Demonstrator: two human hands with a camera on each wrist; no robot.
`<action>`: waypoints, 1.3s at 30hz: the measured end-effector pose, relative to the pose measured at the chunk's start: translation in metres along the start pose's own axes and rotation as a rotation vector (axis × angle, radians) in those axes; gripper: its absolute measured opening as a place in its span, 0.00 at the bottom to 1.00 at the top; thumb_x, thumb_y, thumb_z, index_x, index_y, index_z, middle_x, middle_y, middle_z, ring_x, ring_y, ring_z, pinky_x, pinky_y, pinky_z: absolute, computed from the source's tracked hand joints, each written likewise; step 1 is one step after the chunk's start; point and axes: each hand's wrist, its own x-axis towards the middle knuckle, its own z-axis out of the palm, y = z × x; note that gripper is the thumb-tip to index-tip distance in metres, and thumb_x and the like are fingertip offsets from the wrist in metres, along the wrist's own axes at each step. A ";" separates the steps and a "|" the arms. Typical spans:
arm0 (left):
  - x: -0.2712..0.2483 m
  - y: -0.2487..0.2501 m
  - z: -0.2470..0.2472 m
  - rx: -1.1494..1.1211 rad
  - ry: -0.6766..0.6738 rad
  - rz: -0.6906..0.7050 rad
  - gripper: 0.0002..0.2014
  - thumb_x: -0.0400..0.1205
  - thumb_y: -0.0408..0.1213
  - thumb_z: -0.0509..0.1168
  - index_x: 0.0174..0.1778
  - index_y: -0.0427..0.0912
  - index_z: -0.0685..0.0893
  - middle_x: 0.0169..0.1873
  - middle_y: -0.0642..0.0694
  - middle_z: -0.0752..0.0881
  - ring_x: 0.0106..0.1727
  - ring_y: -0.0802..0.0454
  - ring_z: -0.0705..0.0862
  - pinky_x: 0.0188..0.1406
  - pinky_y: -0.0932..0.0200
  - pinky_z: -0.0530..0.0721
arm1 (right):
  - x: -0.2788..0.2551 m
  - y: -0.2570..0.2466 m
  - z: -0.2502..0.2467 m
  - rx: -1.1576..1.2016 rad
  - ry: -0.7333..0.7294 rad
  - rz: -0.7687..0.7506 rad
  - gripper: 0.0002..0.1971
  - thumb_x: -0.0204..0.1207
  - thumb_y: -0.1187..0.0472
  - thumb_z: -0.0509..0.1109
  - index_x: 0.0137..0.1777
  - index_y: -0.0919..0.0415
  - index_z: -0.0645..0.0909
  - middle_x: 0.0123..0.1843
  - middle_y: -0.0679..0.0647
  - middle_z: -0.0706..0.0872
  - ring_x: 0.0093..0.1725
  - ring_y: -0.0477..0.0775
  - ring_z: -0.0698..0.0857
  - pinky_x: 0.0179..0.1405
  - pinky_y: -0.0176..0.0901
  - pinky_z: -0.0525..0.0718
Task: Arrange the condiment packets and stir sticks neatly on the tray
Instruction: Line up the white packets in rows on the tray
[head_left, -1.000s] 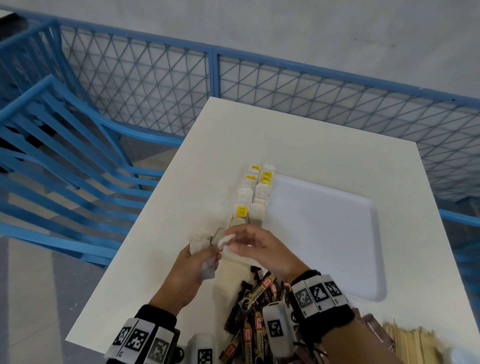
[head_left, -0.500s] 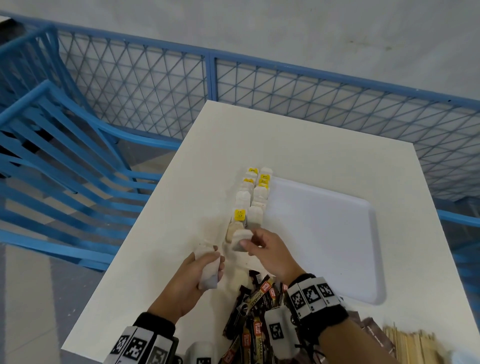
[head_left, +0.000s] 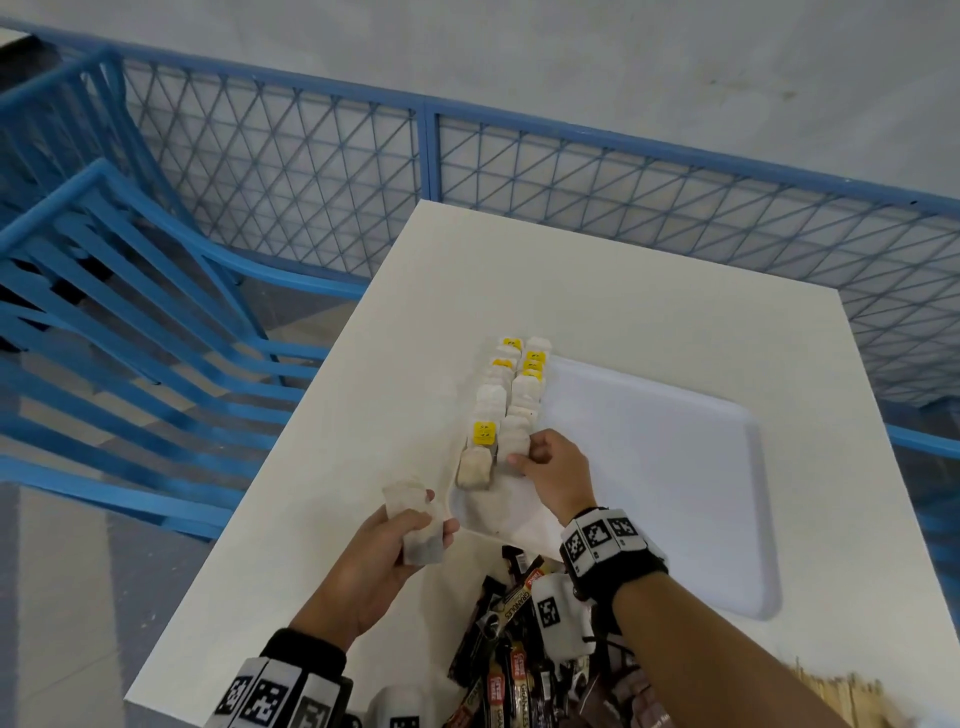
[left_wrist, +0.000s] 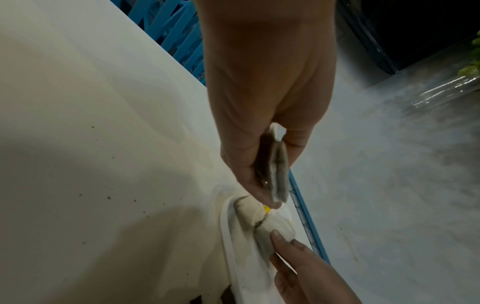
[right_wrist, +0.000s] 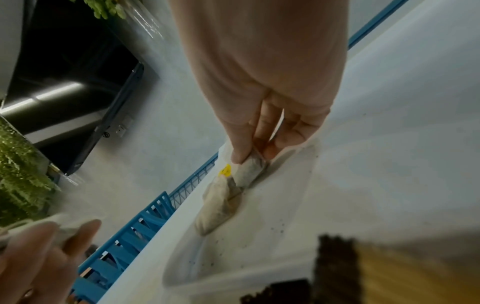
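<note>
On the white rectangular plastic tray (head_left: 675, 467), two overlapping rows of small white paper tea-bag packets (head_left: 511, 395), some with yellow tags, run along its left edge, so each new one simply extends the line toward the near corner. The right hand (head_left: 553, 470) pinches one white packet (right_wrist: 250, 170) between thumb and fingertips, lowering it onto the near end of the inner row, just beside the last packet of the outer row (head_left: 474, 467). The left hand (head_left: 384, 561) clamps a small stack of spare packets (head_left: 415, 525) just off the tray's near-left corner — held close, probably as a ready supply. Dark brown stick sachets (head_left: 498, 639) and pale wooden stir sticks (head_left: 841, 699) wait off the tray's near edge. Half a second earlier the right hand carried its packet short of the row — now it touches down.
</note>
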 end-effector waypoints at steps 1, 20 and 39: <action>0.000 0.000 0.000 0.001 0.001 0.004 0.10 0.83 0.24 0.56 0.57 0.35 0.79 0.38 0.37 0.90 0.48 0.42 0.88 0.46 0.57 0.88 | 0.000 -0.001 0.000 -0.005 -0.004 -0.008 0.10 0.67 0.64 0.78 0.41 0.59 0.78 0.35 0.49 0.82 0.36 0.47 0.78 0.33 0.25 0.75; 0.008 -0.005 0.005 0.111 -0.028 0.124 0.11 0.78 0.26 0.65 0.56 0.39 0.80 0.42 0.46 0.90 0.45 0.50 0.89 0.50 0.51 0.86 | -0.053 -0.022 0.005 0.002 -0.382 -0.160 0.05 0.76 0.49 0.69 0.44 0.47 0.78 0.38 0.44 0.81 0.37 0.43 0.79 0.39 0.29 0.77; 0.008 -0.009 0.001 0.034 -0.001 0.126 0.10 0.81 0.20 0.57 0.53 0.31 0.80 0.45 0.38 0.86 0.53 0.43 0.87 0.47 0.59 0.88 | -0.056 -0.006 -0.004 0.320 -0.280 0.090 0.07 0.72 0.69 0.73 0.44 0.62 0.78 0.41 0.56 0.86 0.36 0.48 0.83 0.32 0.33 0.82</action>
